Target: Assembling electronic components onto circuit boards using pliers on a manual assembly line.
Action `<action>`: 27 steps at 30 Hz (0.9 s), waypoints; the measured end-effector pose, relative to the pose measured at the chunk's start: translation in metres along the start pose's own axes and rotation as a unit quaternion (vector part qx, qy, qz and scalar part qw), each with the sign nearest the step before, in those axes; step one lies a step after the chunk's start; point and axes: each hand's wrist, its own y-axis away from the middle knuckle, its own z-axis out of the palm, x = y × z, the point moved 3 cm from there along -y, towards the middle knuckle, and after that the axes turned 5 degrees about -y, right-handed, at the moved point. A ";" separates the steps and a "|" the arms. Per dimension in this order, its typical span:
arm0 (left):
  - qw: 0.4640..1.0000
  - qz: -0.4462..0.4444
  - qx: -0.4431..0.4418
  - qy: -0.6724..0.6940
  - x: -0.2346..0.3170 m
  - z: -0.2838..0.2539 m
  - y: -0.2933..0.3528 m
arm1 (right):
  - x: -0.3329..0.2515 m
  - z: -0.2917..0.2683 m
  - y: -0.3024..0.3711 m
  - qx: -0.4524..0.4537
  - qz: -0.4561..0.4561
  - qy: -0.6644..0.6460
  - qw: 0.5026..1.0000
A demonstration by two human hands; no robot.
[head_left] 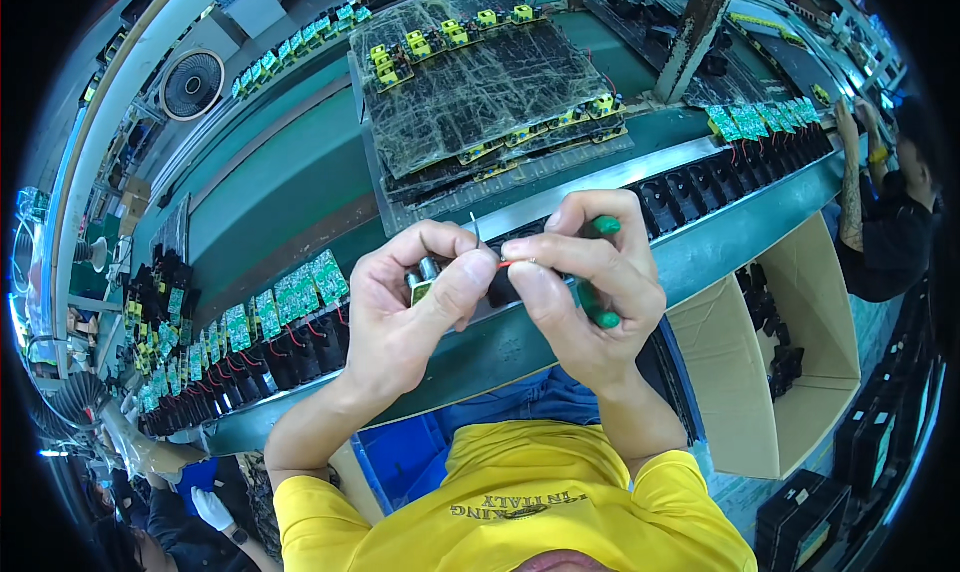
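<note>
Above the near edge of the workbench, my two hands meet at the fingertips. My left hand [415, 307] is closed on a small circuit board [421, 291] with silver cylindrical capacitors; most of the board is hidden by the fingers. A thin dark lead [474, 227] sticks up by its index finger. My right hand [600, 282] pinches a short red wire [512, 263] between thumb and index finger, right against the left thumb. Tucked in the right palm is a hand tool with green handles [606, 318]; its head is hidden.
Black plastic housings [690, 197] line the bench edge, many with green circuit boards [295, 294] and red wires. Beyond lie stacked dark sheets [480, 82] bearing yellow components. A cardboard box [735, 372] stands at right, near a co-worker [890, 192]. A rusty post [695, 37] rises behind.
</note>
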 end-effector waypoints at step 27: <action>0.896 0.061 -0.088 -0.430 -0.049 -0.053 -0.051 | 0.028 -0.016 0.043 -0.277 0.023 0.401 0.873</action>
